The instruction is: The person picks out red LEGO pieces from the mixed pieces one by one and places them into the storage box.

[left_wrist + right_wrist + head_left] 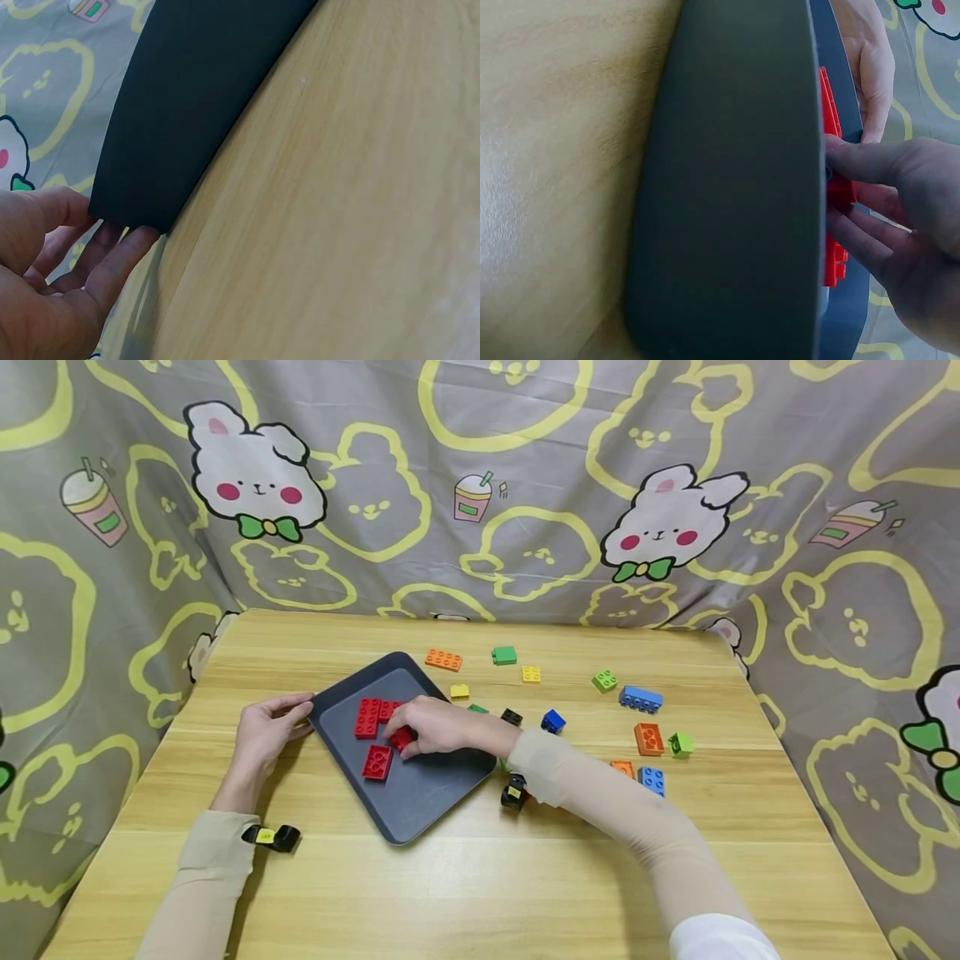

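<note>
Clock read in the head view from the tray's centre, 12 on the far side from the person.

Left hand (pixel 262 735): forearm comes in from 8 o'clock in a beige sleeve (pixel 210 860). Thumb above, fingers below, pinching the 10 o'clock corner of a dark grey, square, shallow-sided tray (pixel 420 810). Left wrist view agrees: thumb and fingertips close on the tray's corner.

Right hand (pixel 435 724): arm enters from 4 o'clock and reaches over the tray, fingers pointing down. Thumb and fingers clamp a red plastic toy brick (pixel 402 741) near the tray's middle; cannot tell whether it touches the tray floor. Right wrist view: tray wall hides part of the brick.

Labels: 1 yellow label (pixel 266 837) on the black left wrist device, 1 more yellow label (pixel 514 792) on the right. Dark marks on both, too small to read.

Tray contents besides the held brick: 3 red bricks. A long studded red brick (pixel 367 718) at 10 o'clock; a partly covered red brick (pixel 387 709) at 11, just beside it; a rectangular red brick (pixel 377 762) at 8.

Outside, on the pale wood-grain table (pixel 465 893): orange 8-stud plastic brick (pixel 444 660) at 1 o'clock, green plastic brick (pixel 504 656) at 2, long blue plastic brick (pixel 641 698) at 3.
</note>
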### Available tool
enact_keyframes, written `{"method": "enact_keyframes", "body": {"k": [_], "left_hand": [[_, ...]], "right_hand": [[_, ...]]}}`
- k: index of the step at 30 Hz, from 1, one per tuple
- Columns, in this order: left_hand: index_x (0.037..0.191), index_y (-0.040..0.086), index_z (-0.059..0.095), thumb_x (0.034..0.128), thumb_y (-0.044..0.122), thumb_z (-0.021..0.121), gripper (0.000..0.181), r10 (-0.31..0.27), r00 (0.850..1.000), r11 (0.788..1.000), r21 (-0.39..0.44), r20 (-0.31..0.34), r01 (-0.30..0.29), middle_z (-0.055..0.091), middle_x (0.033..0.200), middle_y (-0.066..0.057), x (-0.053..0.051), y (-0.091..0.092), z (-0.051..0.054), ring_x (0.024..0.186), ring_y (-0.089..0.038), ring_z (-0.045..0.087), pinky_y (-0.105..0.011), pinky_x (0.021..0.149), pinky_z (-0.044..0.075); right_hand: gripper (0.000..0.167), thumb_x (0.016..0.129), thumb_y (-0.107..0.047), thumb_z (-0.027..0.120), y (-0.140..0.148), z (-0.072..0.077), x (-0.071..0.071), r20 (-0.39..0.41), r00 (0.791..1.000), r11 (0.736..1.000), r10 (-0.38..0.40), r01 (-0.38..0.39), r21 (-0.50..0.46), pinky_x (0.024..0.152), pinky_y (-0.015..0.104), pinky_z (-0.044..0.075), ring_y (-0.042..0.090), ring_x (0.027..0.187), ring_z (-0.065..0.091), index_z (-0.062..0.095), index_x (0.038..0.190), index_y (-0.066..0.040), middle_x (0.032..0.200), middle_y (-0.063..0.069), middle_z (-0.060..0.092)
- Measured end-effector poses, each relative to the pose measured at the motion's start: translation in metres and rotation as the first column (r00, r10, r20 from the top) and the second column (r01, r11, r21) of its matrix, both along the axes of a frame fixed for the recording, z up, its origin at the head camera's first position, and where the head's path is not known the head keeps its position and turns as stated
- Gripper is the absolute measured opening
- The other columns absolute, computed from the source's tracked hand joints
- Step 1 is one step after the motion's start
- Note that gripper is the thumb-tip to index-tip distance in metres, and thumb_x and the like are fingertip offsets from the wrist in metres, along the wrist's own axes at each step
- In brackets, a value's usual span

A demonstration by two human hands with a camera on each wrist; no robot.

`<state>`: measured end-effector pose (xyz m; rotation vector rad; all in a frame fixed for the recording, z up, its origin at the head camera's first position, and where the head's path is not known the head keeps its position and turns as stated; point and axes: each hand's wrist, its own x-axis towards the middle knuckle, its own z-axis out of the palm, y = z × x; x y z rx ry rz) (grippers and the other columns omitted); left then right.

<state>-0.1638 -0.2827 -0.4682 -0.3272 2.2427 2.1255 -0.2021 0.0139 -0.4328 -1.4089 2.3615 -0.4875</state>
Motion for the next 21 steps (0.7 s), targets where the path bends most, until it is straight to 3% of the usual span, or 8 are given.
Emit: {"method": "enact_keyframes", "body": {"k": [11, 16, 21], "left_hand": [[0.13, -0.01, 0.069, 0.1008, 0.006, 0.07, 0.033, -0.005, 1.0, 1.0, 0.013, -0.009, 0.006, 0.075, 0.094, 0.016, 0.003, 0.001, 0.001, 0.087, 0.001, 0.075, -0.018, 0.079, 0.067], [0.132, -0.011, 0.067, 0.1013, 0.007, 0.07, 0.036, -0.007, 1.0, 1.0, -0.009, -0.007, 0.007, 0.074, 0.095, 0.017, 0.003, 0.001, 0.002, 0.088, 0.001, 0.075, -0.018, 0.08, 0.067], [0.131, -0.008, 0.07, 0.1013, 0.006, 0.069, 0.033, -0.003, 1.0, 1.0, -0.011, -0.006, 0.003, 0.074, 0.095, 0.017, 0.002, 0.0, 0.001, 0.087, 0.002, 0.074, -0.017, 0.08, 0.067]], "right_hand": [[0.044, 0.094, -0.032, 0.082, 0.023, 0.014, 0.002, 0.057, 0.998, 0.993, -0.018, 0.025, -0.117, 0.099, 0.032, 0.061, 0.019, 0.119, 0.069, 0.074, 0.132, -0.011, 0.136, 0.004, 0.073], [0.048, 0.093, -0.033, 0.083, 0.039, 0.026, 0.005, 0.088, 0.996, 0.982, -0.03, 0.046, -0.183, 0.102, 0.039, 0.062, 0.026, 0.121, 0.07, 0.073, 0.133, -0.009, 0.134, 0.006, 0.073], [0.05, 0.092, -0.036, 0.084, 0.056, 0.035, 0.008, 0.099, 0.993, 0.975, -0.063, 0.082, -0.208, 0.109, 0.038, 0.06, 0.024, 0.125, 0.068, 0.073, 0.134, -0.009, 0.135, 0.005, 0.072]]}}
